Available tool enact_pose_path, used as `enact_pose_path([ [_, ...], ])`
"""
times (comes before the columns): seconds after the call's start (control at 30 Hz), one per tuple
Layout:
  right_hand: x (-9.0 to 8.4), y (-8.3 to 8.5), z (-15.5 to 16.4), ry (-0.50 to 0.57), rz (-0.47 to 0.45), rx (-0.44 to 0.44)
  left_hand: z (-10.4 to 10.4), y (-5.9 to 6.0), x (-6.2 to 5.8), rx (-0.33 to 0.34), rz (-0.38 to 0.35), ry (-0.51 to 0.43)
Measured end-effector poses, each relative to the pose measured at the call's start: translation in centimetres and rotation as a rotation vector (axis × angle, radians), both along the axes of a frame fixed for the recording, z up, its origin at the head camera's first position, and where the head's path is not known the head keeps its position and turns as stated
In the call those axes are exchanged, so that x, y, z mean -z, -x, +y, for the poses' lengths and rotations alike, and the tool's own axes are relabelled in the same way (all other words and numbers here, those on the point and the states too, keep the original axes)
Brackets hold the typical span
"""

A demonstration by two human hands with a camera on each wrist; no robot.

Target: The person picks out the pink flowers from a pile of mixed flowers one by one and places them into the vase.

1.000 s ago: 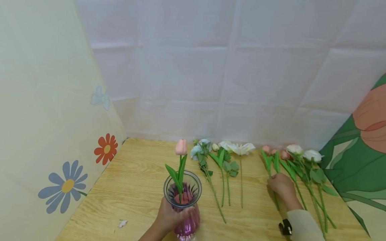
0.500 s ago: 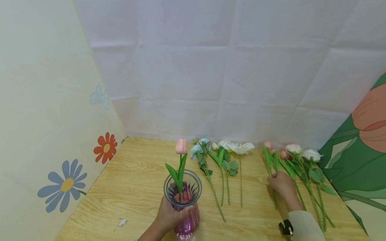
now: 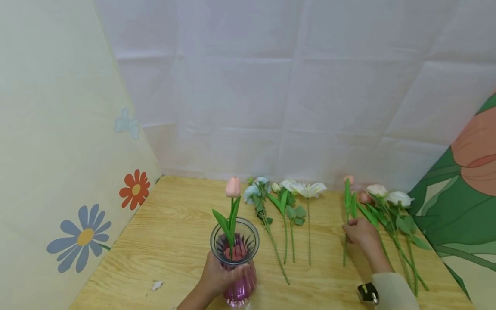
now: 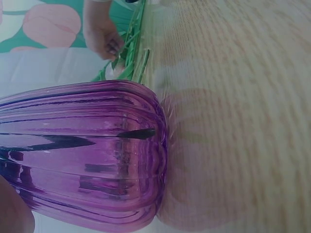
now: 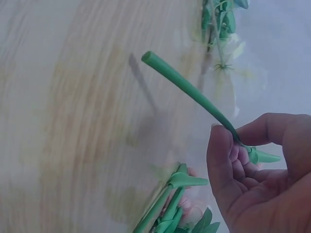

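Observation:
A ribbed purple glass vase (image 3: 244,288) stands upright at the table's front, and one pink tulip (image 3: 233,188) with green leaves rises out of its mouth. My left hand (image 3: 221,277) grips the vase just below the rim, thumb across its front. Over at the right, my right hand (image 3: 362,234) pinches the green stem of a second pink tulip (image 3: 348,178) between thumb and fingers. In the right wrist view the lower end of that stem (image 5: 187,87) sticks out free, raised off the table with its shadow beneath.
Blue and white flowers (image 3: 257,189) lie mid-table, stems toward me. White roses (image 3: 401,198) and another pink tulip (image 3: 365,198) lie right of my right hand. A white scrap (image 3: 157,286) is at the left. Printed cloth walls (image 3: 271,86) enclose the wooden table (image 3: 174,219).
The tulip in my right hand has swung upright and lifted from the tulips beside it, its head moving right and its stem end left. My left hand and the vase stay put.

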State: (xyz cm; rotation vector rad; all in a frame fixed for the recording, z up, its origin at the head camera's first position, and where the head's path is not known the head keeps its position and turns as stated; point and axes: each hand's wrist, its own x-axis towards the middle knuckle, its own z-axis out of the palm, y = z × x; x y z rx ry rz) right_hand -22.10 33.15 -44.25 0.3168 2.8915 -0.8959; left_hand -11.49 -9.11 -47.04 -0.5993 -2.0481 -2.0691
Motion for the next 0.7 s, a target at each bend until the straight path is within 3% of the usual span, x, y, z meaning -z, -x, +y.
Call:
enact_pose_path([
  [0.4, -0.9, -0.6, -0.7, 0.120, 0.043, 0.024, -0.1, 0.0, 0.1, -0.024, 0.020, 0.028],
  [0.7, -1.6, -1.2, -1.0, 0.138, 0.100, 0.023, -0.1, 0.0, 0.1, -0.022, -0.004, 0.030],
])
